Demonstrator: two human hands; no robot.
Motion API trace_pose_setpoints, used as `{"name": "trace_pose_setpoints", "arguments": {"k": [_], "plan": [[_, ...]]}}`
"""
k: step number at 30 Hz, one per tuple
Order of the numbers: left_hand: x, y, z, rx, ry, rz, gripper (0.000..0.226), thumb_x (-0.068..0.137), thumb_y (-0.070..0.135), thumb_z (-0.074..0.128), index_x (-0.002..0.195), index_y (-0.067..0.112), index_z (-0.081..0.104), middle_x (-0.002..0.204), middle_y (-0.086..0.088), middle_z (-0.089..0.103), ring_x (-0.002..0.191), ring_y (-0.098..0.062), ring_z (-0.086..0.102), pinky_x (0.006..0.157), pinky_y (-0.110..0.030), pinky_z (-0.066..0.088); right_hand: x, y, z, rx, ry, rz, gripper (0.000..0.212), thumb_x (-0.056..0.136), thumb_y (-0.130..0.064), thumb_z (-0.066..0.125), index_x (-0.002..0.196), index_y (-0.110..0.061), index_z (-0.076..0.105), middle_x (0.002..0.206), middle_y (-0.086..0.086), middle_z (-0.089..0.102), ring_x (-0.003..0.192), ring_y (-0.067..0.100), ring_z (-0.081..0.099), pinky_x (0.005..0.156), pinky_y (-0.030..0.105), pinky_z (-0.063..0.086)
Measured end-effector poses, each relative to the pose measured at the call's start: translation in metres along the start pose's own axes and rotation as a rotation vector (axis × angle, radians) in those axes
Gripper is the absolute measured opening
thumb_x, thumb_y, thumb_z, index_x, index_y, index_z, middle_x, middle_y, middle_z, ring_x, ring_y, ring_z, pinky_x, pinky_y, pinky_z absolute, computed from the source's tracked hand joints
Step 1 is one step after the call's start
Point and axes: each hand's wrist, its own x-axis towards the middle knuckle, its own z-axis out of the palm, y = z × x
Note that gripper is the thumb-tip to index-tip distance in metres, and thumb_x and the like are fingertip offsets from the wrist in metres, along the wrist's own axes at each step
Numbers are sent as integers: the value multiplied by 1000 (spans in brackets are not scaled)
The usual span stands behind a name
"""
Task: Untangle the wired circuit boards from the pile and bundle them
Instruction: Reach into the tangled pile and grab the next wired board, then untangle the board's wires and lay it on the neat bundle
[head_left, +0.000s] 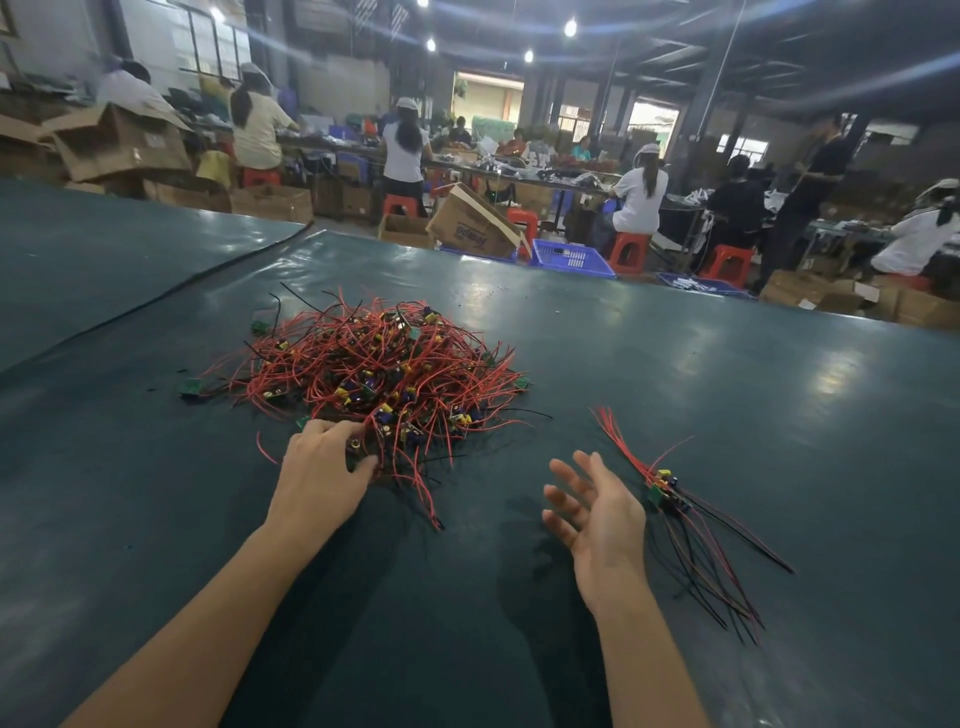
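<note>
Pinching a board (357, 448) at the pile (374, 364) edge, left hand (322, 467) sits closest; right hand (597, 514) is loose and empty, bundle (667, 491) just off its outer side.

Both forearms (208, 623) are bare down to the lower edge of view. The left hand (322, 467) and right hand (597, 514) are bare too, with slender fingers (571, 478).
</note>
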Motion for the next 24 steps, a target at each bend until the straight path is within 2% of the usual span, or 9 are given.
{"name": "trace_pose_setpoints", "arguments": {"k": [4, 9, 11, 13, 15, 17, 20, 24], "plan": [[0, -2, -2, -45, 50, 24, 39, 88, 14, 67, 126, 10, 63, 109, -14, 68, 105, -35, 57, 96, -48, 44, -7, 5, 8, -77, -37, -27, 19, 99, -27, 56, 106, -13, 67, 82, 3, 76, 56, 14, 67, 41, 26, 50], [-1, 4, -4, -177, 227, 68, 36, 84, 1, 63, 118, 11, 65, 100, -3, 71, 100, -30, 59, 92, -51, 47, -14, 9, 14, -164, -82, -70, 18, 98, -25, 59, 101, -11, 69, 82, 3, 75, 58, 14, 66, 41, 26, 49], [-1, 3, -3, -138, 198, 52, 36, 85, 6, 63, 121, 13, 63, 102, -4, 71, 102, -33, 58, 91, -51, 47, -16, 11, 16, -201, -93, -91, 17, 98, -25, 59, 100, -11, 70, 82, 3, 75, 58, 13, 66, 41, 25, 49], [0, 1, 0, 9, 88, -5, 39, 87, 17, 62, 126, 18, 61, 109, -8, 69, 108, -35, 56, 92, -48, 46, -17, 12, 17, -230, -104, -106, 17, 98, -25, 60, 99, -12, 70, 82, 3, 74, 58, 13, 66, 41, 25, 49], [-1, -1, 3, 79, 50, -44, 37, 89, 23, 60, 125, 23, 62, 108, -5, 70, 108, -32, 57, 95, -46, 39, -18, 13, 18, -252, -113, -112, 17, 98, -25, 60, 99, -12, 70, 83, 4, 74, 58, 13, 66, 42, 25, 49], [-2, -1, 3, 30, 125, -41, 31, 88, 22, 61, 119, 25, 65, 102, 0, 72, 104, -27, 60, 97, -43, 31, -19, 14, 18, -266, -120, -113, 16, 98, -25, 60, 99, -12, 70, 84, 4, 74, 59, 12, 66, 42, 25, 49], [-3, 1, 0, -64, 272, 20, 31, 86, 16, 67, 116, 21, 66, 102, -1, 70, 99, -26, 62, 94, -41, 29, -20, 14, 19, -277, -120, -115, 16, 97, -25, 60, 98, -12, 70, 82, 2, 74, 59, 11, 66, 43, 25, 49], [-3, 9, -5, -151, 522, 262, 33, 83, 8, 73, 115, 15, 66, 108, -2, 69, 97, -24, 63, 90, -33, 30, -22, 14, 19, -289, -119, -127, 15, 97, -25, 61, 98, -13, 70, 77, -2, 74, 58, 10, 66, 43, 24, 50]]}}
